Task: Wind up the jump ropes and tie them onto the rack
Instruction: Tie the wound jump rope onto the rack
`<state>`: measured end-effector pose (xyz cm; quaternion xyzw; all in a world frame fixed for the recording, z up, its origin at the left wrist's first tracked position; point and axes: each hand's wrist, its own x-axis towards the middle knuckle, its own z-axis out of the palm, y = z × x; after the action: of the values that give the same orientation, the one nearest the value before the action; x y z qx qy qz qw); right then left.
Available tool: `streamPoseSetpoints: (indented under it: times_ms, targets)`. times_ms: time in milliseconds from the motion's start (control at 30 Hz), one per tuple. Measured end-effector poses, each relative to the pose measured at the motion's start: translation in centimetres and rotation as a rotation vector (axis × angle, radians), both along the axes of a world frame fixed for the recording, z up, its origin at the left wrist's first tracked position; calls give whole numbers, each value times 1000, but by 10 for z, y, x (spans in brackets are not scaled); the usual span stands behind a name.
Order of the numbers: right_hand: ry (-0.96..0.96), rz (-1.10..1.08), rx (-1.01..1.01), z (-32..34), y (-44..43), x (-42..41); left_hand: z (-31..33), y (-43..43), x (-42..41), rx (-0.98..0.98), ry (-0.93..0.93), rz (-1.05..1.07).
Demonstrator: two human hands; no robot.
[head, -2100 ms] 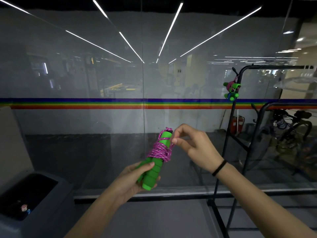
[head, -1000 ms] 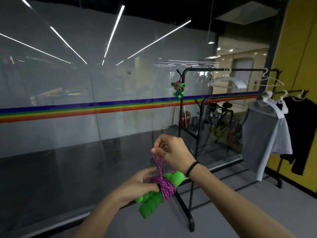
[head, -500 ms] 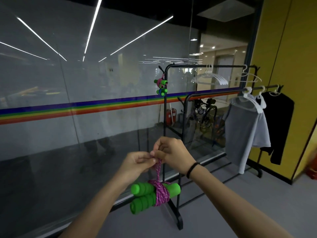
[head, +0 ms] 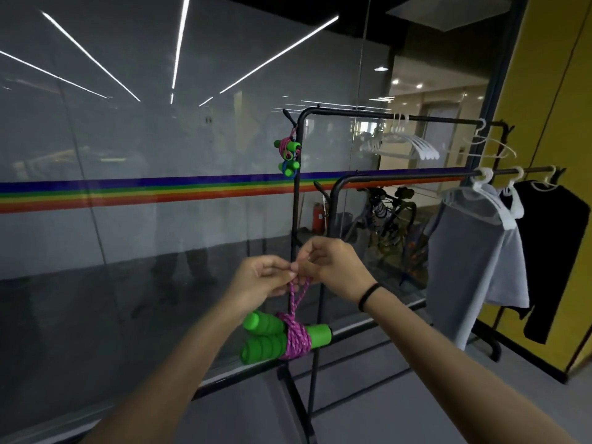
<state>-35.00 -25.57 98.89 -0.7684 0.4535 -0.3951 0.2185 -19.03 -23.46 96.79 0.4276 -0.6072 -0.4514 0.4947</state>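
A wound jump rope with two green foam handles bound by pink-purple cord hangs from a short cord loop. My left hand and my right hand both pinch the top of that loop, fingertips meeting in front of the black rack's upright post. The bundle dangles below my hands, handles lying roughly level. Two other wound ropes with green handles hang tied near the top of the same post.
A glass wall with a rainbow stripe stands right behind the rack. White hangers hang on the top bar. A second, lower rack carries a grey shirt and a black garment. A yellow wall is at far right.
My view has swung right toward the rack. My left hand let go of the handles and came up to the cord loop beside my right hand; the bundle now hangs free.
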Motion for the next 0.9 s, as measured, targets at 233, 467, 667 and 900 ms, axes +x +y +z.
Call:
streamPoseSetpoints:
  times_ms: [233, 467, 667, 900]
  targets:
    - [-6, 44, 91, 7, -91, -45, 5, -88, -49, 59, 45, 76]
    - [-86, -29, 165, -5, -174, -65, 5, -178, -76, 86, 38, 106]
    - [-133, -163, 158, -13, -240, -69, -5, -252, -82, 113, 71, 101]
    - [-54, -364, -3, -22, -308, -65, -7, -332, -80, 123, 102, 101]
